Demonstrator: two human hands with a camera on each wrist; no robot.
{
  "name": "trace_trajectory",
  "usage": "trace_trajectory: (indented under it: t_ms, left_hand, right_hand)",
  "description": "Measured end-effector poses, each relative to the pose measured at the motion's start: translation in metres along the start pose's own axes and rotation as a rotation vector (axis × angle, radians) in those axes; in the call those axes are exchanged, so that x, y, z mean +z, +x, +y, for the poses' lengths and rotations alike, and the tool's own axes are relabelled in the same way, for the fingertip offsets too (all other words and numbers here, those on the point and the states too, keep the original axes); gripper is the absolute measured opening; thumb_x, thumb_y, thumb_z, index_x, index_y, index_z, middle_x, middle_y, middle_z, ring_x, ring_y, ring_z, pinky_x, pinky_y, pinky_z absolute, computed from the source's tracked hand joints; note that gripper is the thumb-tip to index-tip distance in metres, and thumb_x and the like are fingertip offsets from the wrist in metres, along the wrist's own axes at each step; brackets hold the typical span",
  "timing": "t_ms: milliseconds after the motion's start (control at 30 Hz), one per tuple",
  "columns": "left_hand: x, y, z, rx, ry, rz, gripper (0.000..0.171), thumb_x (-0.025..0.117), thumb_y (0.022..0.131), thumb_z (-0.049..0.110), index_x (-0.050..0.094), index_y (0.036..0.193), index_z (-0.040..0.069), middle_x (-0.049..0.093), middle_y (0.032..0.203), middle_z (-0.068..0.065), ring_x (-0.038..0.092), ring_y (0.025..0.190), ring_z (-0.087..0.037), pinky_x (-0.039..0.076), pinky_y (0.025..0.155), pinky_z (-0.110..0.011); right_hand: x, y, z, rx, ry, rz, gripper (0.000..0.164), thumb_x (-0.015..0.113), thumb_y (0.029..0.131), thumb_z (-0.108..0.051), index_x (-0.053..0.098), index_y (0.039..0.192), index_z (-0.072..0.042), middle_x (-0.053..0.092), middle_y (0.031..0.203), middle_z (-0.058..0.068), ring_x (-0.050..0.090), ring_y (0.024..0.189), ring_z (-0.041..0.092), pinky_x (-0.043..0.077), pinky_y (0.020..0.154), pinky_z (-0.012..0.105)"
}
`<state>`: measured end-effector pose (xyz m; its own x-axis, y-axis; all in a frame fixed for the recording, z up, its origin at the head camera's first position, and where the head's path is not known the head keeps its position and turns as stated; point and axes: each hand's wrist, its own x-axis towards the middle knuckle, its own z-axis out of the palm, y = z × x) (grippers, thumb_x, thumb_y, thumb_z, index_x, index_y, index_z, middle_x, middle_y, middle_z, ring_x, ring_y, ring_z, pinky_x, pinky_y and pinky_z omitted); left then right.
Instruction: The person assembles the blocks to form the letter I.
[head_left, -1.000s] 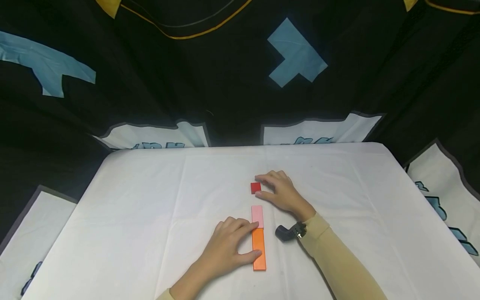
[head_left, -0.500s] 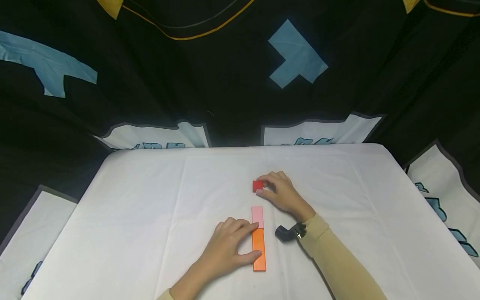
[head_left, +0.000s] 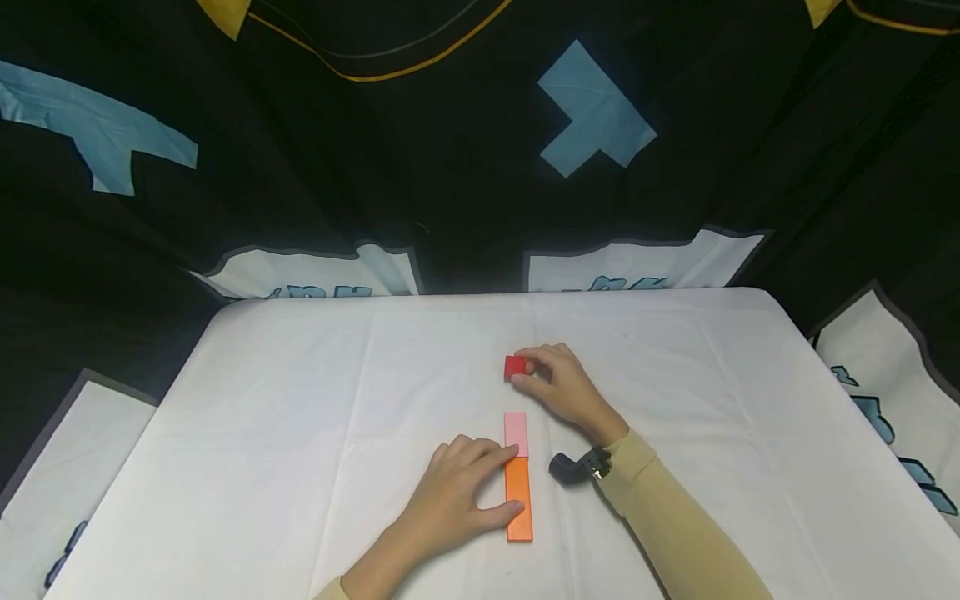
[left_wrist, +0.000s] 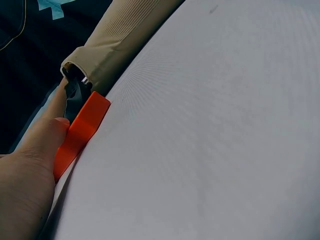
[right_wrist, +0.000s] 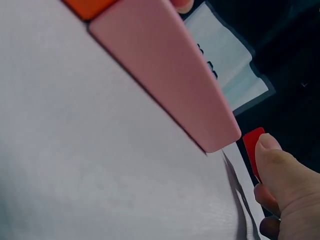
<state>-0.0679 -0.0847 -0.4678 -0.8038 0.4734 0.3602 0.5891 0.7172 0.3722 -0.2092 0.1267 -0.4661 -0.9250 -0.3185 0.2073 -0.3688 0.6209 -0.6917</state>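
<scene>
Between thumb and fingers my right hand (head_left: 564, 382) pinches a small red block (head_left: 514, 367), beyond the far end of a row of two blocks. In the right wrist view the thumb lies along the red block (right_wrist: 253, 150). The row runs away from me: an orange block (head_left: 517, 483) nearer, a shorter pink block (head_left: 515, 429) end to end with it. My left hand (head_left: 453, 492) rests at the row's left side, index fingertip at the pink block near the joint, thumb tip over the orange one. From the left wrist, the thumb shows against the orange block (left_wrist: 82, 132).
A white cloth (head_left: 247, 458) covers the table, with faint fold lines. Behind it hangs a dark curtain (head_left: 337, 167) with blue and yellow shapes. A black wrist camera (head_left: 573, 467) on the right wrist sits just right of the row.
My right fingers have closed on the red block, which has shifted slightly right and then farther from the row. The left hand and the orange and pink blocks have stayed put.
</scene>
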Motion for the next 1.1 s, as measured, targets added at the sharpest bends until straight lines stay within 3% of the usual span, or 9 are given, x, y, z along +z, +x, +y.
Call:
trace_trajectory:
  t_ms: [433,800,1100]
  left_hand:
    - [0.0001,0.0013,-0.0003,-0.016,0.005,-0.023,0.060,0.073,0.079,0.056,0.064,0.131,0.027,0.061,0.116,0.016,0.049,0.100,-0.004,0.040,0.088,-0.029]
    - [-0.0001,0.0016,0.0005,-0.019,0.009,-0.030,0.060,0.071,0.080,0.057,0.063,0.132,0.028,0.061,0.116,0.017,0.048,0.100,-0.003,0.038,0.086,-0.028]
    - [-0.0002,0.0012,0.0001,-0.012,0.020,-0.017,0.061,0.070,0.081,0.058,0.062,0.133,0.028,0.061,0.116,0.016,0.049,0.101,-0.004,0.039,0.086,-0.029]
  right_hand:
    - [0.0031,0.0010,0.0028,-0.031,-0.015,-0.008,0.040,0.076,0.086,-0.033,0.068,0.124,-0.021,0.062,0.090,-0.009,0.050,0.104,0.014,0.042,0.097,0.041]
    - [0.0047,0.0001,0.0019,-0.009,-0.128,-0.030,0.045,0.074,0.087,-0.040,0.067,0.127,-0.023,0.067,0.113,-0.004,0.050,0.112,0.016,0.043,0.097,0.043]
    - [-0.0010,-0.0056,0.0053,-0.046,-0.060,0.029,0.040,0.064,0.095,-0.033,0.063,0.131,-0.017,0.066,0.108,-0.001,0.052,0.106,0.018,0.044,0.092,0.041]
